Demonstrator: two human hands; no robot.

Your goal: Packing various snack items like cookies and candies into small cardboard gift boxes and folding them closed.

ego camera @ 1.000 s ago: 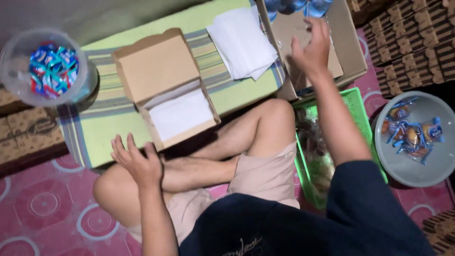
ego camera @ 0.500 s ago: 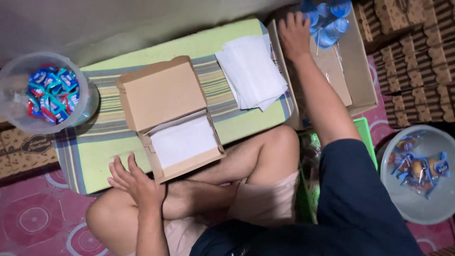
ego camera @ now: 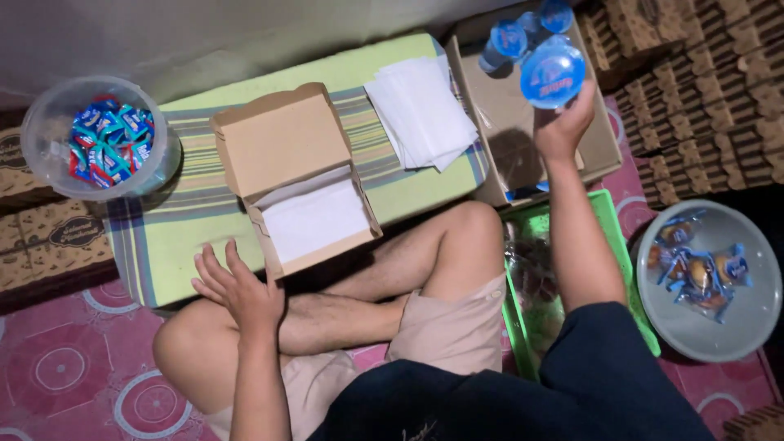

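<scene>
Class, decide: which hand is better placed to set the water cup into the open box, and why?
Right. The right hand already grips the water cup; the left hand rests empty on the knee beside the open box.

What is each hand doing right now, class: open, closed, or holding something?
Left hand: open, fingers spread, resting on the knee, holding nothing.
Right hand: closed on a blue-lidded water cup, lifted above the cardboard carton.

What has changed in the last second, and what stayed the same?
The right hand reached into the cardboard carton, took a sealed water cup, and now lifts it out. The left hand stays on the knee; the open paper-lined box is unmoved.
</scene>
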